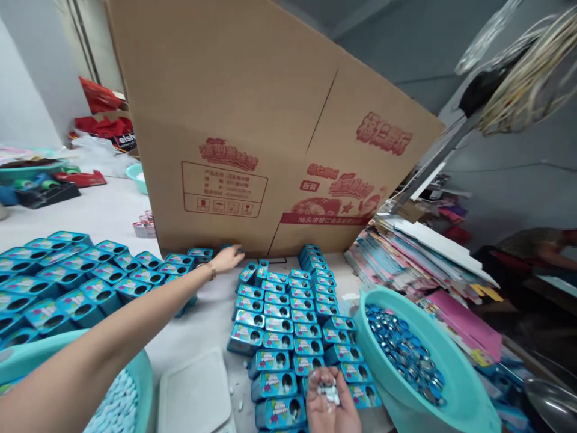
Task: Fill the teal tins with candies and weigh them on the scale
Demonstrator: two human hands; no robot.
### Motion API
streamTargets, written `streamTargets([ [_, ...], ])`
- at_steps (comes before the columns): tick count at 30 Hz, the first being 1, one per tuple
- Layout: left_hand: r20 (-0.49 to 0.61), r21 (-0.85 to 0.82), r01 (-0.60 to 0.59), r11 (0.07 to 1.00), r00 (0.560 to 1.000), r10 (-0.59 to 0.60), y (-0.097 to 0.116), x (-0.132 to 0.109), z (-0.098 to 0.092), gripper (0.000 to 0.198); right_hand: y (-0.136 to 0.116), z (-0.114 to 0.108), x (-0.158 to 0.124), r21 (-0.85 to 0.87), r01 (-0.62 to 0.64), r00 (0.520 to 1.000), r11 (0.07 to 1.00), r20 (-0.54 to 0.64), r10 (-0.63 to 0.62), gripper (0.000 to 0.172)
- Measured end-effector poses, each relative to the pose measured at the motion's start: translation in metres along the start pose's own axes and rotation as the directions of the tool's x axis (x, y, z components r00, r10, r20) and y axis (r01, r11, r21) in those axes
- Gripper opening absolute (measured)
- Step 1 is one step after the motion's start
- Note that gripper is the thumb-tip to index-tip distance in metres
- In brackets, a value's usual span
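My left hand (pixel 228 260) reaches far forward to the foot of the cardboard box, its fingers curled at a small blue tin (pixel 224 246) that it mostly hides. Low at the centre right, my right hand (pixel 332 404) is palm up and cupped around several pale tablets (pixel 330 392). Beneath and beyond it stand rows of blue tins (pixel 277 325) with round holes in their tops. More blue tins (pixel 63 275) fill the left side. Under my left forearm, a turquoise basin (pixel 145 376) holds a heap of pale blue tablets (pixel 116 404).
The large cardboard box (pixel 243 108) walls off the back. At right, another turquoise basin (pixel 469 391) holds small round blue and silver lids (pixel 406 355). Stacked printed cards (pixel 419 252) lie behind it. A white scale-like slab (pixel 196 394) and loose tablets lie near the front. A person's arm (pixel 561 255) shows far right.
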State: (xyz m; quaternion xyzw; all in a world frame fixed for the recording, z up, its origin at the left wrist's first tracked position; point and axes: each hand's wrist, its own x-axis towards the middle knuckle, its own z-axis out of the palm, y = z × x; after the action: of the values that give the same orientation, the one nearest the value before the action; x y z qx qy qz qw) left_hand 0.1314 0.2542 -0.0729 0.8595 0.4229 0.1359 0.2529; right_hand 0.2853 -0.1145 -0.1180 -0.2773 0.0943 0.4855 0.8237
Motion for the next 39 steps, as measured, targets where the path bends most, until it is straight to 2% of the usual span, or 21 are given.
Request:
streamTargets([
  [3,-0.142,0.187,0.036,0.982,0.990,-0.009,-0.005,0.006,-0.008,0.035,0.001,-0.004,0.004,-0.014,0.034,0.999,0.999,0.014,-0.034,0.019],
  [5,-0.193,0.285,0.058,0.957,0.981,-0.002,-0.004,0.006,-0.009,0.035,0.004,-0.002,0.003,-0.028,0.074,0.997,0.997,0.029,-0.074,0.017],
  [7,-0.219,0.353,0.071,0.933,0.976,0.009,0.001,0.004,-0.008,0.034,0.005,0.003,-0.002,-0.015,0.090,0.995,0.996,0.034,-0.089,0.015],
  [10,-0.219,0.415,0.080,0.906,0.976,0.014,0.010,-0.003,-0.010,0.033,0.004,0.017,-0.019,0.058,0.049,0.999,0.997,-0.007,-0.048,0.018],
  [13,-0.209,0.446,0.085,0.891,0.978,0.011,0.018,-0.017,-0.026,0.035,0.001,0.034,-0.042,0.128,0.013,0.998,0.992,-0.063,-0.005,0.019],
  [17,-0.233,0.471,0.078,0.879,0.972,0.038,0.029,-0.059,-0.068,0.041,-0.001,0.047,-0.068,0.182,0.052,0.997,0.982,-0.064,-0.040,0.014],
  [19,-0.221,0.481,0.037,0.876,0.972,0.081,0.037,-0.092,-0.088,0.041,0.003,0.048,-0.076,0.209,0.035,0.999,0.977,-0.028,-0.029,0.012],
  [21,-0.169,0.486,-0.062,0.872,0.972,0.163,0.045,-0.133,-0.096,0.040,0.010,0.050,-0.080,0.230,0.001,1.000,0.973,0.017,-0.006,0.009],
  [24,-0.032,0.495,-0.182,0.850,0.973,0.227,0.054,-0.196,-0.080,0.037,0.027,0.054,-0.085,0.257,-0.054,0.998,0.965,0.049,0.043,0.006],
  [26,0.042,0.491,-0.229,0.840,0.970,0.240,0.056,-0.229,-0.057,0.032,0.037,0.056,-0.090,0.264,-0.091,0.995,0.960,0.063,0.076,0.006],
  [28,0.081,0.485,-0.251,0.837,0.967,0.243,0.055,-0.251,-0.034,0.028,0.043,0.056,-0.094,0.261,-0.114,0.992,0.959,0.076,0.097,0.007],
  [30,0.101,0.486,-0.247,0.838,0.969,0.227,0.054,-0.264,-0.019,0.026,0.043,0.052,-0.098,0.258,-0.117,0.992,0.959,0.079,0.100,0.007],
  [32,0.092,0.504,-0.239,0.830,0.970,0.224,0.056,-0.271,-0.012,0.029,0.039,0.045,-0.101,0.264,-0.104,0.994,0.959,0.071,0.088,0.007],
  [35,0.030,0.548,-0.275,0.790,0.950,0.310,0.075,-0.279,-0.006,0.048,0.031,0.034,-0.104,0.269,-0.052,0.998,0.962,0.049,0.041,0.008],
  [36,0.038,0.551,-0.312,0.774,0.936,0.350,0.084,-0.281,0.000,0.049,0.029,0.031,-0.105,0.269,-0.035,0.999,0.963,0.041,0.024,0.008],
  [39,0.204,0.522,-0.450,0.725,0.891,0.406,0.111,-0.284,0.032,0.021,0.024,0.029,-0.108,0.277,-0.017,1.000,0.961,0.029,0.009,0.009],
])
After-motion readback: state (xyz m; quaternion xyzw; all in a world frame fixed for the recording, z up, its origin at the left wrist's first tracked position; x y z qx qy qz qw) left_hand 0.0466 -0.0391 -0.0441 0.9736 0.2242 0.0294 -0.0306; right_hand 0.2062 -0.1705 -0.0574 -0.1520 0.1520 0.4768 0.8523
